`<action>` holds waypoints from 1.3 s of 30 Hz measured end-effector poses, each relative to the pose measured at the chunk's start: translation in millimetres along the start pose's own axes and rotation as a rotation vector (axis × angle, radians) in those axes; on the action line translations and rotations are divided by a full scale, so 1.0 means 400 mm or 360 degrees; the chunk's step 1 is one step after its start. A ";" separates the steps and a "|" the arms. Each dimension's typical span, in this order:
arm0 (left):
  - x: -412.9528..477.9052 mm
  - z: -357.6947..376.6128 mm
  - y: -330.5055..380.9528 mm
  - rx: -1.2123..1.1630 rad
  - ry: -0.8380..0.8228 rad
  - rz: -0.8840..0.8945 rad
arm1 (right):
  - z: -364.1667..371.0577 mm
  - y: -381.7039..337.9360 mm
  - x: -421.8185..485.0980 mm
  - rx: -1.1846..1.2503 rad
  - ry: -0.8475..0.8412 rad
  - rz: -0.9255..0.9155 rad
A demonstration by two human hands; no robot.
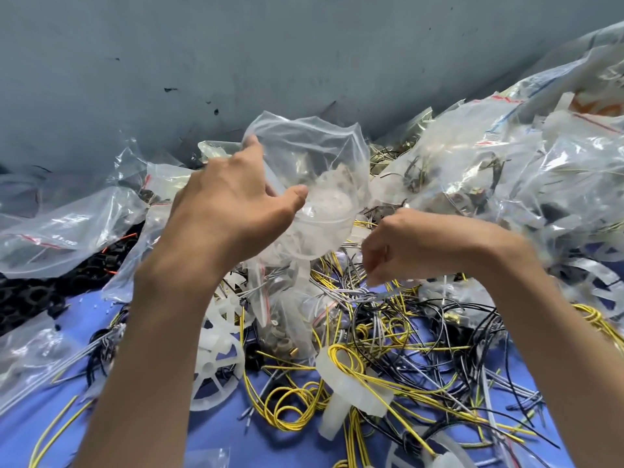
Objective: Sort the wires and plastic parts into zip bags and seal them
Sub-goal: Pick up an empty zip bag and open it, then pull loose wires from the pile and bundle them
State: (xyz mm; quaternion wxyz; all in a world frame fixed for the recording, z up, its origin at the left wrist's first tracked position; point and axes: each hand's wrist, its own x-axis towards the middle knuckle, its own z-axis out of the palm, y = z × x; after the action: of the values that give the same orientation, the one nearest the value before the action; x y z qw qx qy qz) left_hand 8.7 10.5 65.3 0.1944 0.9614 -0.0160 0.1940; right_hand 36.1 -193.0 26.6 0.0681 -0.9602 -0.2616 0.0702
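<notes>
Desk (216,434): blue cover, mostly buried under clutter. Wall (236,62) behind: grey-blue paint, dark scuffs and chips.
Left hand (233,204) raised, grip closed round clear zip bag (310,146), held above desk centre, near wall. White plastic parts (324,214) inside bag.
Right hand (415,244) just beside, lower, fingers curled down over grey wires (341,292); blurred, cannot tell if grip holds anything.
Yellow wires (293,403) and black wires (456,336) tangled loose, front right.
White spoked wheel (216,369) flat beside left forearm.
Black rings (30,298) heaped far left.
Filled bags (513,146) piled at right, against wall.
</notes>
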 end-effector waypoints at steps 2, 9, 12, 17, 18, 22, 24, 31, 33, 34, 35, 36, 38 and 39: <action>-0.005 -0.002 0.000 -0.0016 -0.0014 0.0020 | 0.015 -0.005 0.009 -0.0068 -0.0235 0.0074; -0.008 -0.008 0.000 -0.0082 -0.0066 0.0119 | 0.058 0.006 0.038 -0.0185 -0.0449 0.0099; -0.008 -0.009 0.002 -0.0105 -0.0068 0.0147 | 0.035 0.001 0.023 -0.0160 -0.0211 0.0022; -0.011 -0.013 0.020 -0.0125 -0.0030 0.0154 | -0.028 -0.003 -0.017 0.0082 0.0355 -0.0123; -0.009 -0.013 0.022 -0.0124 -0.0040 0.0154 | -0.041 0.000 -0.027 0.0158 0.0449 -0.0152; -0.001 -0.012 0.015 -0.0114 -0.0063 0.0139 | -0.074 -0.002 -0.053 0.0630 0.0678 -0.0321; -0.002 -0.011 0.012 -0.0090 -0.0048 0.0125 | -0.077 -0.012 -0.053 0.0880 0.0778 -0.0385; -0.008 -0.011 0.019 -0.0088 -0.0038 0.0241 | -0.091 -0.042 -0.066 0.1607 0.1060 -0.0621; -0.015 -0.010 0.030 -0.0127 -0.0079 0.0317 | -0.099 -0.043 -0.069 0.1764 0.1148 -0.0638; -0.017 -0.005 0.034 -0.0140 -0.0094 0.0353 | -0.103 -0.043 -0.068 0.1844 0.1157 -0.0639; -0.019 0.000 0.038 -0.0162 -0.0120 0.0374 | -0.105 -0.043 -0.067 0.1913 0.1139 -0.0637; -0.020 0.005 0.043 -0.0196 -0.0168 0.0374 | -0.105 -0.042 -0.064 0.1949 0.1098 -0.0627; -0.023 0.011 0.050 -0.0271 -0.0262 0.0369 | -0.098 -0.039 -0.058 0.1866 0.1002 -0.0599; -0.025 0.013 0.052 -0.0298 -0.0279 0.0374 | -0.093 -0.040 -0.055 0.1752 0.0958 -0.0591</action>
State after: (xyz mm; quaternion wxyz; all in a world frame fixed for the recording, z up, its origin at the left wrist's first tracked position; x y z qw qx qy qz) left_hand -0.7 -11.2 64.8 0.2569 0.9439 -0.1633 0.1285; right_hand 15.8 -194.1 67.9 0.6309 -0.7016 -0.3185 -0.0909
